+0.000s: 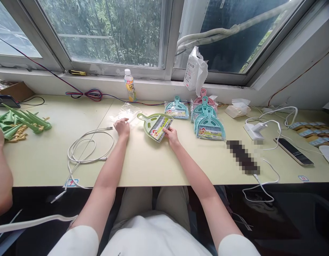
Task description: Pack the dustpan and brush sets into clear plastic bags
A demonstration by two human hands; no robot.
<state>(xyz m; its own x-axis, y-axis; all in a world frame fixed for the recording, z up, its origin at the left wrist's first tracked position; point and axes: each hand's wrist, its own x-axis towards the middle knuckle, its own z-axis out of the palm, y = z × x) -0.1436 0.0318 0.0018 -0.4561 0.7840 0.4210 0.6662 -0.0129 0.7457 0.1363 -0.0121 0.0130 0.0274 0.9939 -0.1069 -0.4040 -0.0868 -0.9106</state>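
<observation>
A green mini dustpan [147,125] with a small brush and a printed card [161,128] tilts above the table in front of me. My right hand [171,137] pinches the lower right edge of the card and brush between thumb and fingers. To the left, my left hand [122,127] is closed with curled fingers at the near edge of a crumpled clear plastic bag [125,112]; its fingertips are partly hidden. Several blue dustpan sets [209,124] in clear wrapping lie to the right, with a pink one [203,96] behind them.
A coiled white cable [71,153] lies left of my arm. Green cones [25,119] and another person's arm [1,170] are at far left. A drink bottle [130,85] stands by the window. Tissue packs [195,69], a power strip [254,131] and a phone [294,152] are rightward.
</observation>
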